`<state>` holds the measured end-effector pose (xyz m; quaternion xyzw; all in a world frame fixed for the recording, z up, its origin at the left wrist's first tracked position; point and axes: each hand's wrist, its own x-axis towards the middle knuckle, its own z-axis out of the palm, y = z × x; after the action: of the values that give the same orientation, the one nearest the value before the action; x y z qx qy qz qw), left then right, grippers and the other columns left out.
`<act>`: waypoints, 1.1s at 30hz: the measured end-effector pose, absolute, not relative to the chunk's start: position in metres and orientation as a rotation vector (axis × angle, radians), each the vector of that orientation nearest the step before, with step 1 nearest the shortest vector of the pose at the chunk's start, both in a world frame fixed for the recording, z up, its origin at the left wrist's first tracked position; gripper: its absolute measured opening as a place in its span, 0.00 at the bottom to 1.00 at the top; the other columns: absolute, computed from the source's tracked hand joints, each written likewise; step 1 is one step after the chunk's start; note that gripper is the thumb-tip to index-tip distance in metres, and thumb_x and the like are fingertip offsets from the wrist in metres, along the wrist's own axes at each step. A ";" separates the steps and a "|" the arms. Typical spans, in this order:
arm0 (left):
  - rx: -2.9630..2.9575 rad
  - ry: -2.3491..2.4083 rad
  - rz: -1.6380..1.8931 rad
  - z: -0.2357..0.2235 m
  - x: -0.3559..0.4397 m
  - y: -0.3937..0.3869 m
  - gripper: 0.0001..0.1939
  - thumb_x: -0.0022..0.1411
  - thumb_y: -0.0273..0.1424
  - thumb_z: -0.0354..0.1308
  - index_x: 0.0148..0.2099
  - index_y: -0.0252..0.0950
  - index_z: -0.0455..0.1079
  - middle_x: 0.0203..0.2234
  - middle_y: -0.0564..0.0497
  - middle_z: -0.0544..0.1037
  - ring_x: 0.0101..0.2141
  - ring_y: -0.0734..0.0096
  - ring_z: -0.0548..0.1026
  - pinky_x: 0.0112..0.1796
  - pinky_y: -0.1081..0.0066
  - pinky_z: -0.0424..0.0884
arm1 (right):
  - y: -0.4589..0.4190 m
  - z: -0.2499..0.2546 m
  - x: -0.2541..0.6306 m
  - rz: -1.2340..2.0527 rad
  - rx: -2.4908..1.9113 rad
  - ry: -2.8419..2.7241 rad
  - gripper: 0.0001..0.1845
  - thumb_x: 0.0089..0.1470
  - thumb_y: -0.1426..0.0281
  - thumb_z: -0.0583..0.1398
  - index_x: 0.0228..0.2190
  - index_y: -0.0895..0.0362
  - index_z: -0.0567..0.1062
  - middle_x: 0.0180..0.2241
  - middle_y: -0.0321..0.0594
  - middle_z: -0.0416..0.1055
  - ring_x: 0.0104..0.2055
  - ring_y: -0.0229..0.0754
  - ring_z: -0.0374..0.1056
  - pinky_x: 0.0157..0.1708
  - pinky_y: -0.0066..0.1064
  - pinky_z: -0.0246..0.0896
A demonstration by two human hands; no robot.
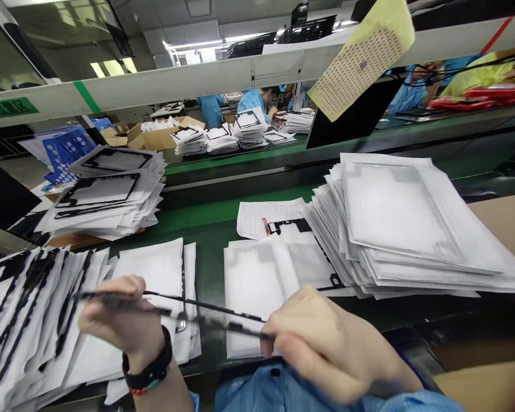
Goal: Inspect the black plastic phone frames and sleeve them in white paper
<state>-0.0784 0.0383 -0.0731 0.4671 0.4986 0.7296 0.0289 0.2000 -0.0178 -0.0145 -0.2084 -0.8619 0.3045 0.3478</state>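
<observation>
A thin black frame (210, 320), seen nearly edge-on and blurred, stretches between my two hands. My left hand (122, 317), with a dark band at the wrist, pinches its left end. Closed on the right end is my right hand (321, 343). Under the frame lies a white translucent sleeve (253, 280) on the dark green bench. Beneath my left hand are white sheets (154, 263) with a black strip along one edge. At far left, white sleeves (30, 320) with black frames overlap in a fanned row.
A tall stack of white sleeves (399, 212) stands at right, beside another black frame (304, 252) and a printed sheet (251, 217). Another stack (107, 200) sits at back left. A pale rail (223, 80) crosses above the bench, with a yellow card (364, 60) hanging from it. Co-workers sit beyond.
</observation>
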 end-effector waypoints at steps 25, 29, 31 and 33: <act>-0.131 0.527 1.201 -0.035 -0.019 0.015 0.20 0.77 0.27 0.38 0.33 0.31 0.64 0.18 0.56 0.72 0.16 0.91 0.74 0.23 0.98 0.67 | -0.008 -0.053 0.220 1.448 -0.313 -1.315 0.32 0.61 0.51 0.59 0.60 0.52 0.69 0.60 0.53 0.69 0.59 0.53 0.71 0.36 0.31 0.79; -0.265 0.438 1.176 -0.031 -0.018 0.004 0.22 0.78 0.32 0.37 0.33 0.32 0.64 0.18 0.54 0.74 0.16 0.86 0.75 0.21 0.93 0.70 | -0.020 -0.053 0.236 1.725 -0.531 -1.229 0.50 0.46 0.39 0.65 0.65 0.44 0.62 0.69 0.44 0.57 0.65 0.54 0.63 0.45 0.30 0.75; -0.342 0.402 1.169 -0.027 -0.017 0.000 0.23 0.78 0.34 0.37 0.32 0.33 0.63 0.17 0.54 0.73 0.14 0.84 0.74 0.19 0.90 0.70 | -0.026 -0.052 0.242 1.793 -0.707 -1.170 0.53 0.43 0.36 0.64 0.65 0.41 0.60 0.70 0.42 0.55 0.66 0.55 0.61 0.46 0.29 0.74; -0.393 0.404 1.191 -0.024 -0.017 -0.003 0.24 0.78 0.34 0.36 0.32 0.33 0.64 0.16 0.54 0.72 0.13 0.83 0.73 0.17 0.89 0.70 | -0.030 -0.054 0.247 1.805 -0.854 -1.065 0.44 0.51 0.37 0.59 0.65 0.38 0.61 0.69 0.40 0.58 0.65 0.52 0.63 0.42 0.27 0.74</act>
<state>-0.0170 -0.0031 -0.0239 -0.1826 0.1876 0.5532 0.7908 0.2467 -0.0300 -0.0535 -0.3414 -0.4258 0.7220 0.4253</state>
